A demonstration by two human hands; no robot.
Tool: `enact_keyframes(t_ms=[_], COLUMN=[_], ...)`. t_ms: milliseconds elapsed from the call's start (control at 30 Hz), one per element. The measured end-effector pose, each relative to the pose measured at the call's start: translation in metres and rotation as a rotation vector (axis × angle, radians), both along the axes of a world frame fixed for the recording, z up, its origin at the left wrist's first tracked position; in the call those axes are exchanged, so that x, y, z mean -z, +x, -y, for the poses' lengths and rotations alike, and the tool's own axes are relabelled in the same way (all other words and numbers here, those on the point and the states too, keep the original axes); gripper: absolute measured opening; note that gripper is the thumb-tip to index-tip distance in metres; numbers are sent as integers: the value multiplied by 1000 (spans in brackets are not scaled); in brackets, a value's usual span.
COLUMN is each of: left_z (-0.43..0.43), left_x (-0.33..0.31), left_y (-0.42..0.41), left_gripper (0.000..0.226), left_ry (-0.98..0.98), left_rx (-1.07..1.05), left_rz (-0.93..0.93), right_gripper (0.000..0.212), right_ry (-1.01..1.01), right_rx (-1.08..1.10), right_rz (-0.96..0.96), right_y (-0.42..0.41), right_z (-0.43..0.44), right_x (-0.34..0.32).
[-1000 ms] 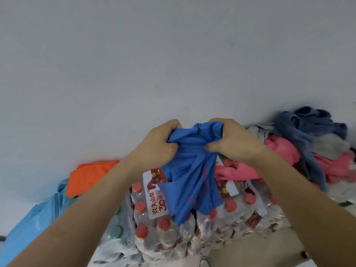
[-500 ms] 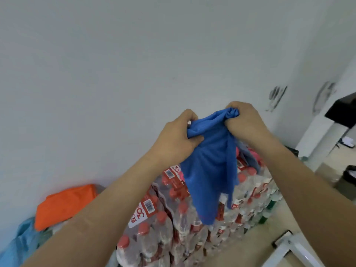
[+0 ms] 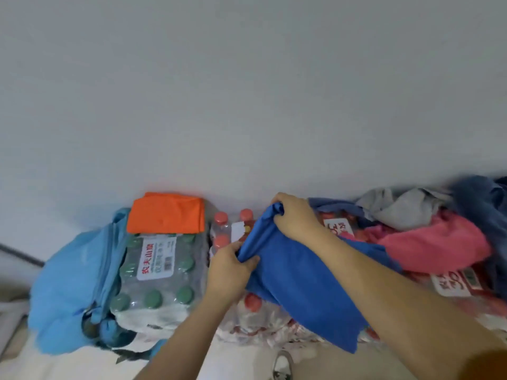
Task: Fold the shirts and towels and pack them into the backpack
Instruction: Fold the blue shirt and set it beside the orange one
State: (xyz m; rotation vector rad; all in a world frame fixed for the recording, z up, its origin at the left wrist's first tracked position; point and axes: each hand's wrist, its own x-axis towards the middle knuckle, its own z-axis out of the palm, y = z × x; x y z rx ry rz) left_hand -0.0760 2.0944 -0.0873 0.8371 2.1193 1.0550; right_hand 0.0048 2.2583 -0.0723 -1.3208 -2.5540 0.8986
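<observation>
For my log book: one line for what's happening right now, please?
folding | left hand grips blue cloth | right hand grips blue cloth | cloth lies on water bottles

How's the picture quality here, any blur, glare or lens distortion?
Head view: soft, even light, no hard shadows or glare on the wall; the wide-angle lens bows the wall's base; slight blur overall, worst on the clothes pile at the right edge; the blue cloth shows readable folds.
</observation>
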Motion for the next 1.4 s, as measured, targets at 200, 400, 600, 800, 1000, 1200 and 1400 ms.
enact_keyframes(t_ms=[200, 400, 600, 800, 1000, 1200, 1400], left_z=[5, 9, 34, -19, -40, -39, -46], left_x=[3, 11, 16, 8, 21, 29, 23], left_y=[-19, -41, -49, -50, -64, -67, -73], left_gripper=[41, 44, 37, 44, 56, 52, 36], left_ry=[-63, -88, -322, -108, -263, -177, -172], left_rx=[-152, -25, 39, 459, 604, 524, 237], left_rz=[-81, -363, -679, -953, -989, -909, -1107], right_gripper=[21, 55, 66, 78, 21, 10, 34], right_ry=[-115, -135, 32, -12, 178, 241, 478], right_rx=[-196, -350, -306, -310, -176, -161, -61], right_rz=[-59, -6, 366, 378, 331, 329, 282], right_y=[-47, -45, 67, 104, 105, 93, 49], right_z=[7, 8, -22, -24, -20, -35, -37], right_x=[28, 19, -16, 4, 18, 12, 4])
